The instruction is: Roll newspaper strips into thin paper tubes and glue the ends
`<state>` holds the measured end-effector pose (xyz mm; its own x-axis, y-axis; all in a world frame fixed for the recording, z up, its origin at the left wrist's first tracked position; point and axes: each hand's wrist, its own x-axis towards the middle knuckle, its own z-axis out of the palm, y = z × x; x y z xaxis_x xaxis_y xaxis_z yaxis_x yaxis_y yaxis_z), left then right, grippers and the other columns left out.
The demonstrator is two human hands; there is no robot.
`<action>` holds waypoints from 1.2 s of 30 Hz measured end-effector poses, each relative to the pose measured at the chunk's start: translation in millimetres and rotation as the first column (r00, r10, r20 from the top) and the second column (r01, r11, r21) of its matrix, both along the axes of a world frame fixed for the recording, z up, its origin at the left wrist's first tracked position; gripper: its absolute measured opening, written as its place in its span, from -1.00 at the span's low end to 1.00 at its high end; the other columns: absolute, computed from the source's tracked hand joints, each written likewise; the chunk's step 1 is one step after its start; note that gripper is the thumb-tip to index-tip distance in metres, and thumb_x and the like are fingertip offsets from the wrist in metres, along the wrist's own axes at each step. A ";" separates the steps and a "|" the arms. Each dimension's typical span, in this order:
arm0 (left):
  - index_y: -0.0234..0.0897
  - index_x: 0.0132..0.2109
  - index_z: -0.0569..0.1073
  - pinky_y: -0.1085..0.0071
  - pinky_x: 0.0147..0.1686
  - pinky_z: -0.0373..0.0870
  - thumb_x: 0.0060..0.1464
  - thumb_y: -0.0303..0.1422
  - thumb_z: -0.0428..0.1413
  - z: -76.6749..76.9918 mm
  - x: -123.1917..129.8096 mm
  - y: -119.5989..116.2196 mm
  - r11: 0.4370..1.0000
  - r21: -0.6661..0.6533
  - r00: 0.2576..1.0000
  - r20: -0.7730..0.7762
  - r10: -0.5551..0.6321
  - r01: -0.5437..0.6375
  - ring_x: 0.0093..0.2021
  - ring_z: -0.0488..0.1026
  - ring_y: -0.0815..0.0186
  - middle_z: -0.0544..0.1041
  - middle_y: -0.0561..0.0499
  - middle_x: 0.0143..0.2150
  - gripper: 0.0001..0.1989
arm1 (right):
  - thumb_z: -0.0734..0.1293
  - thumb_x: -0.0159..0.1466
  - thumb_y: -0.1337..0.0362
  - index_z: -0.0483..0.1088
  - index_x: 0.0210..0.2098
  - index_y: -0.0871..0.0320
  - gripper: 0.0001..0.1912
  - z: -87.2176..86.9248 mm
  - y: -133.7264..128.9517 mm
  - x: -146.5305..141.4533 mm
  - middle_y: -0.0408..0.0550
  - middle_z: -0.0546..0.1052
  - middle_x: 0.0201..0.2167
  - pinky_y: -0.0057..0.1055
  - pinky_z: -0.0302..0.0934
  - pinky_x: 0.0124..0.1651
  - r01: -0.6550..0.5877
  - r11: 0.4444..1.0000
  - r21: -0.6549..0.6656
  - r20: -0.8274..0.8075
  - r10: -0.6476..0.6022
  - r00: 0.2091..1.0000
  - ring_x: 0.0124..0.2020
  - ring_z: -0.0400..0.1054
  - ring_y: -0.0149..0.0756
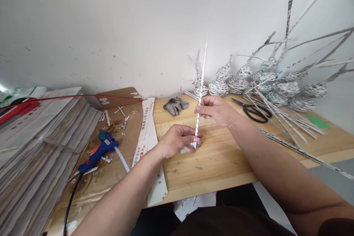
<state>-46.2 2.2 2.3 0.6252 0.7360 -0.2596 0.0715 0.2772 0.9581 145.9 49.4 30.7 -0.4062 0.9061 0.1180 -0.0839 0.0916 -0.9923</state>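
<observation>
A thin rolled paper tube (204,67), white with dark spiral lines on its lower part, stands nearly upright between my hands above the wooden table. My left hand (182,138) pinches its bottom end between thumb and fingers. Higher up, my right hand (214,110) grips the same tube with thumb and forefinger. The tube's top fades against the white wall. Behind it lies a crumpled grey cloth (176,106), close to the wall.
Several woven paper gourds (219,81) line the wall at right. Black scissors (256,112) and loose paper tubes (284,114) lie before them. At left are a blue glue gun (101,149) on stained cardboard, a white printed strip (148,129) and a tall newspaper stack (55,143).
</observation>
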 end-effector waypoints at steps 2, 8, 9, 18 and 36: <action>-0.39 -0.21 0.51 0.40 -0.38 0.44 -0.10 -0.26 0.24 -0.4 -0.4 0.0 1.000 0.008 1.000 0.006 0.000 0.000 -0.35 0.44 0.35 0.53 -0.10 -0.34 -0.68 | 0.43 0.08 0.18 0.46 -0.43 0.24 -0.78 0.7 -0.6 -0.1 -0.15 0.41 -0.54 -0.53 0.00 -0.56 -0.042 0.999 0.000 0.019 0.042 0.999 -0.58 0.15 -0.54; -0.38 -0.19 0.50 0.44 -0.45 0.42 -0.12 -0.24 0.25 -4.5 -1.1 2.1 1.000 -0.003 1.000 0.021 -0.006 0.006 -0.38 0.45 0.34 0.54 -0.12 -0.33 -0.65 | 0.46 0.02 0.15 0.44 -0.49 0.24 -0.74 3.9 -2.4 -2.8 -0.18 0.38 -0.60 -0.53 -0.04 -0.58 -0.001 0.999 0.043 0.113 -0.004 0.994 -0.60 0.13 -0.53; -0.38 -0.19 0.50 0.44 -0.46 0.42 -0.12 -0.24 0.25 -4.5 -1.2 2.4 1.000 0.002 1.000 0.017 -0.006 0.006 -0.38 0.46 0.33 0.54 -0.13 -0.33 -0.65 | 0.48 -0.01 0.15 0.41 -0.53 0.23 -0.73 3.3 -1.9 -3.8 -0.21 0.35 -0.64 -0.53 -0.06 -0.59 0.041 0.998 0.050 0.117 -0.047 0.992 -0.62 0.11 -0.54; -0.37 -0.17 0.49 0.45 -0.49 0.45 -0.06 -0.29 0.23 7.8 -5.5 1.0 0.996 -0.067 0.997 0.048 -0.055 0.058 -0.30 0.53 0.22 0.56 -0.16 -0.28 -0.70 | 0.40 0.10 0.09 0.45 -0.43 0.25 -0.70 5.4 -3.7 -3.9 -0.17 0.37 -0.61 -0.54 -0.03 -0.58 -0.027 0.997 0.076 0.056 0.023 0.998 -0.59 0.15 -0.52; -0.32 -0.12 0.50 0.32 -0.27 0.49 -0.18 -0.46 0.30 6.3 -8.0 1.9 0.985 -0.126 0.991 0.080 -0.105 0.115 -0.26 0.55 0.19 0.52 -0.04 -0.34 -0.62 | 0.37 0.17 0.21 0.47 -0.38 0.28 -0.79 11.7 -8.8 -2.4 -0.12 0.45 -0.53 -0.58 -0.03 -0.60 -0.156 0.986 0.066 -0.054 0.160 0.986 -0.53 0.24 -0.52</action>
